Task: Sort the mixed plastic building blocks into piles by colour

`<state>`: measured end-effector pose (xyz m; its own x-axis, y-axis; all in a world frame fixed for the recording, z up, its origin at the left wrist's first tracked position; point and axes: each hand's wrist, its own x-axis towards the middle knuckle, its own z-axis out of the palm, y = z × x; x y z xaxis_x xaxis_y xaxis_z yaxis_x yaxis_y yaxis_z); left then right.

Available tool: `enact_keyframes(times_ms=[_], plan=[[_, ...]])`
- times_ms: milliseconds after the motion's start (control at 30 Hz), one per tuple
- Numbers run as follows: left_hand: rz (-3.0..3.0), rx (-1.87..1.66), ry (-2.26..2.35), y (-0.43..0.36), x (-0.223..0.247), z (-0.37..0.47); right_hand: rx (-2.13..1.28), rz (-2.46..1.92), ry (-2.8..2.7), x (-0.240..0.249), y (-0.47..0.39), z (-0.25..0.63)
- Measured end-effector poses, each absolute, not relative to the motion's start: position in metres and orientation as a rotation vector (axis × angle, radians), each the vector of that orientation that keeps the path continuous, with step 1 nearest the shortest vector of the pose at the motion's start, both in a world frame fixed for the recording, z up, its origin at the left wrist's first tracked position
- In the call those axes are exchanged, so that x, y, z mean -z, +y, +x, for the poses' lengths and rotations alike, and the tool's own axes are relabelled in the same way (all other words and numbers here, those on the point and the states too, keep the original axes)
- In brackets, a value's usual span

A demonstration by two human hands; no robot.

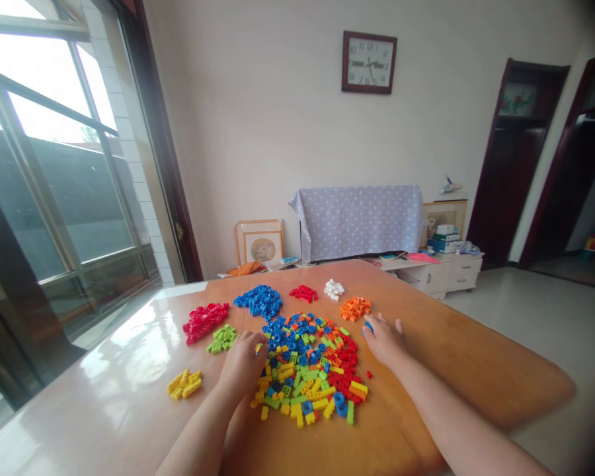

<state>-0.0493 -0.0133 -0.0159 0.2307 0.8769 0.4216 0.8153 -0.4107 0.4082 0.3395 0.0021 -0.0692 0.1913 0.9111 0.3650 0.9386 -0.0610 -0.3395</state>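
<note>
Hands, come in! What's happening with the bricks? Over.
Right hand: holding blue brick. Left hand: at mixed pile, grip unclear. Green pile close beside left hand. Over.

Far blue pile point(258, 301); near-left yellow pile point(184, 384); orange-brown tabletop point(441, 337); far cloth point(359, 221) pale blue-grey, white-dotted.

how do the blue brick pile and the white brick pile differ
The blue brick pile is large and wide; the white brick pile is small. The blue pile lies left of the small red pile, the white pile right of it. Both are loose heaps on the table.
</note>
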Motion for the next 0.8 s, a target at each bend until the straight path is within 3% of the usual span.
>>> enact_keyframes(times_ms=[100, 233, 567, 800], plan=[[2.34, -0.946, 1.686, -0.011, 0.021, -0.05, 0.13, -1.793, -1.732, 0.062, -0.001, 0.329], [2.312, -0.926, 1.702, -0.008, 0.025, -0.049, -0.069, -1.553, -1.862, 0.055, -0.009, 0.3], [2.435, -0.576, 1.555, -0.015, 0.028, -0.031, -0.415, -1.508, -2.183, 0.054, -0.023, 0.259], [2.488, -0.619, 1.455, -0.015, 0.024, -0.031, -0.462, -1.41, -2.266, 0.045, -0.022, 0.243]])
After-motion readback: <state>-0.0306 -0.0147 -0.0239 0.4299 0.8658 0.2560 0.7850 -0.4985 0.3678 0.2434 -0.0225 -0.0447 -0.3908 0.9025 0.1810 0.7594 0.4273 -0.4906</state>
